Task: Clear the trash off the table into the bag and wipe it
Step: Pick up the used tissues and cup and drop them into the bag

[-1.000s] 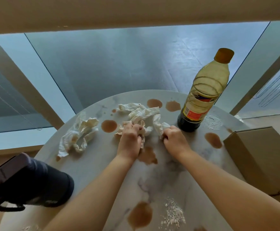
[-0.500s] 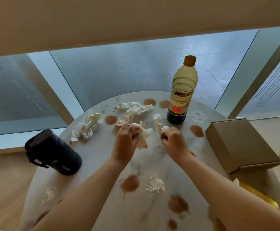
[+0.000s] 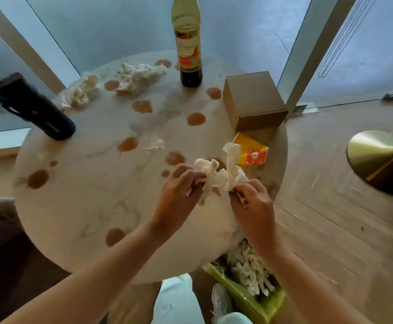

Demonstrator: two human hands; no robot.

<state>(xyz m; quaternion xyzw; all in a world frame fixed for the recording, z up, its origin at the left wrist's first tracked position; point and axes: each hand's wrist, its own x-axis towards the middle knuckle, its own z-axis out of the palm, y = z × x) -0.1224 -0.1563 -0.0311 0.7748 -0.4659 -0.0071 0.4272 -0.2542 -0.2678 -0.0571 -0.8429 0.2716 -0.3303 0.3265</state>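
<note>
Both my hands hold one crumpled, stained white tissue wad (image 3: 216, 175) above the near right part of the round marble table (image 3: 81, 206). My left hand (image 3: 179, 195) grips its left side and my right hand (image 3: 251, 202) pinches its right side. Two more crumpled tissue wads lie at the far side, one (image 3: 81, 92) at the left edge and one (image 3: 139, 76) near the bottle. Brown spills (image 3: 127, 144) and white crumbs (image 3: 154, 145) dot the tabletop. A green bag (image 3: 256, 298) holding white tissues (image 3: 249, 267) sits on the floor under the table's near right edge.
A sauce bottle (image 3: 188, 43) stands at the far edge. A cardboard box (image 3: 254, 99) and a yellow wrapper (image 3: 251, 150) lie at the right side. A black flask (image 3: 32, 106) stands at the left. A brass base (image 3: 382, 160) rests on the wooden floor.
Both hands lifted the tissue wad from the far middle of the table and carried it toward the near right edge. The view dropped down, bringing the green bag into sight.
</note>
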